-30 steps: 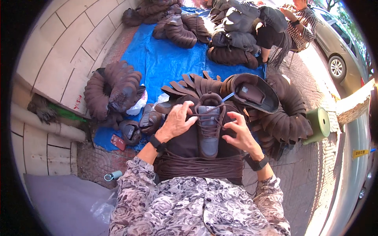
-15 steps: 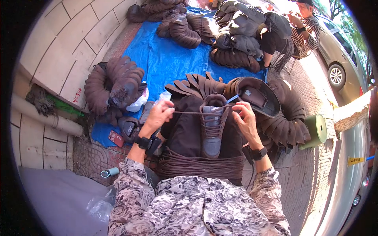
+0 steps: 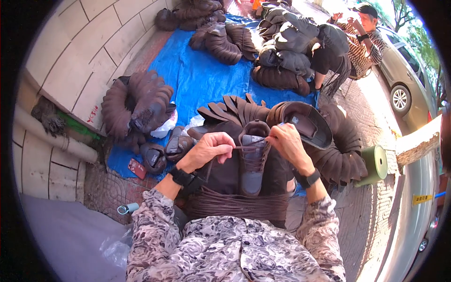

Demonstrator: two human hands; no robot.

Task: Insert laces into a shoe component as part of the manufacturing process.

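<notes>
A grey-brown shoe upper (image 3: 252,181) lies on my lap, its toe toward me and its lacing part threaded. At the left of its opening, my left hand (image 3: 212,150) is closed, thumb and fingers pinching a brown shoelace (image 3: 244,148). On the other side, my right hand (image 3: 287,143) pinches the lace near the top of the eyelets. The lace runs across the tongue between both hands. Below the shoe upper, a thick bundle of brown laces (image 3: 239,204) stretches over my lap.
Nested stacks of shoe uppers (image 3: 340,148) surround me, some on a blue tarp (image 3: 188,70). A green cylinder (image 3: 374,165) stands at right. Another person (image 3: 366,40) sits at the far right, before a parked car (image 3: 399,80). A phone (image 3: 136,168) and bottle (image 3: 128,208) lie at left.
Both hands have come closer together over the shoe upper. The left hand moved right and slightly down, and the lace span between them is shorter.
</notes>
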